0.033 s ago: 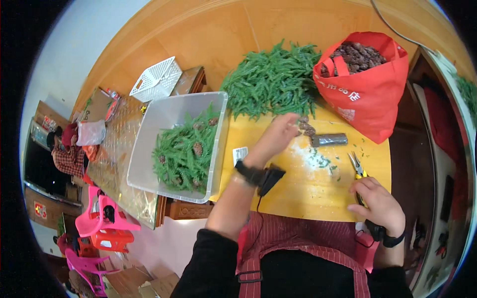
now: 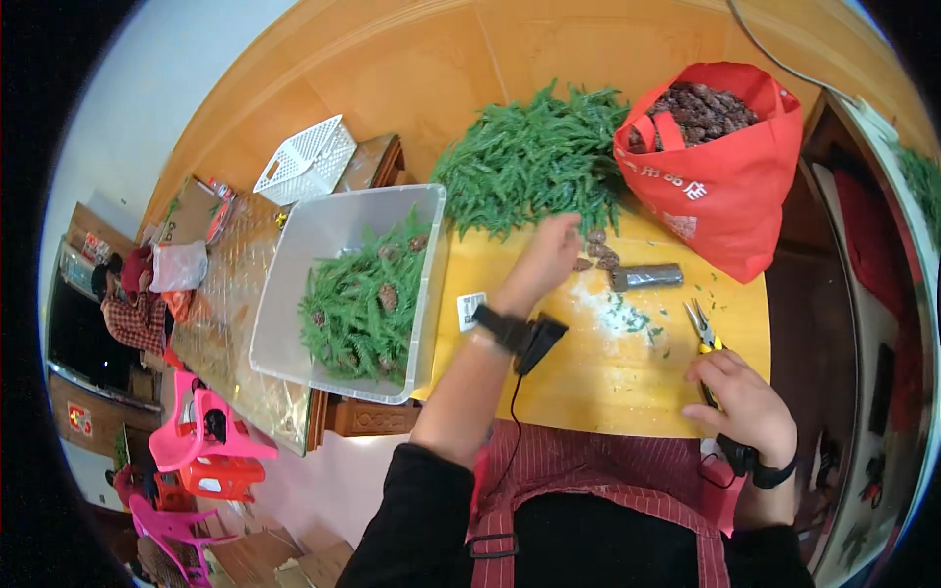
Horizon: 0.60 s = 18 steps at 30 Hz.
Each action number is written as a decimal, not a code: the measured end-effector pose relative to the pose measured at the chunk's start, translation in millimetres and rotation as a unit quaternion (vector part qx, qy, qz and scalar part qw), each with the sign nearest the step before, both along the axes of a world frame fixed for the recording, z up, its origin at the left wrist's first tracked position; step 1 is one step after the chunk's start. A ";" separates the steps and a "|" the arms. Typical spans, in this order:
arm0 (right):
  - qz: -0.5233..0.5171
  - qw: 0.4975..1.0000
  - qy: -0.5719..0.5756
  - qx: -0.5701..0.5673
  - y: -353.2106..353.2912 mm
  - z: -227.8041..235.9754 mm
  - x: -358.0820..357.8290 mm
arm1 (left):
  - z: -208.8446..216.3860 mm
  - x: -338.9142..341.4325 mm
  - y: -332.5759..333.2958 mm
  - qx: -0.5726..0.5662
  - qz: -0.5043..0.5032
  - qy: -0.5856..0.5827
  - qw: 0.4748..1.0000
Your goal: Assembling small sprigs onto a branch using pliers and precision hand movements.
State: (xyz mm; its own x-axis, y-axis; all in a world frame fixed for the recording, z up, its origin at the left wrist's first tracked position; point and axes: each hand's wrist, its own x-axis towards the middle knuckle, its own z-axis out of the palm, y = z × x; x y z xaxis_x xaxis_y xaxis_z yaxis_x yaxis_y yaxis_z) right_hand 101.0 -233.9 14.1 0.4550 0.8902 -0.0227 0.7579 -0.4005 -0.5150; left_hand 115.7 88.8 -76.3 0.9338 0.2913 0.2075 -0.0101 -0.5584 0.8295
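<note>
My left hand (image 2: 551, 251) reaches over the yellow board (image 2: 549, 382) to the near edge of a heap of artificial pine sprigs (image 2: 539, 157). Its fingers look extended, with nothing visible in them. Just right of it lie a few small pine cones (image 2: 606, 258), beside a dark wrapped bundle (image 2: 647, 277). At the board's right side, my right hand (image 2: 742, 400) curls around the yellow-and-black handles of needle-nose pliers (image 2: 703, 328). The pliers' jaws point away from me and stand slightly apart.
Left of the board stands a clear plastic bin (image 2: 423, 323) holding green sprigs with pine cones. A red bag (image 2: 730, 201) full of pine cones is at the back right. Green scraps and white powder (image 2: 613, 312) dot the board. A white basket (image 2: 309, 157) sits far left.
My left hand has shifted slightly left and away from the pine cones, uncovering one more of them. My right hand stays on the pliers.
</note>
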 end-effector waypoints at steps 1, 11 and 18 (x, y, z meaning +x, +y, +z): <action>-0.005 1.000 -0.002 0.002 -0.5 -0.2 -1.8 | -12.4 17.6 7.0 0.071 0.064 -0.014 0.995; -0.013 0.999 0.031 -0.028 -8.9 -15.7 5.3 | -9.9 59.3 -6.4 0.350 0.097 0.093 0.927; 0.006 0.999 0.027 -0.023 -5.4 -15.5 6.1 | -13.7 68.5 10.4 0.240 0.092 0.085 0.963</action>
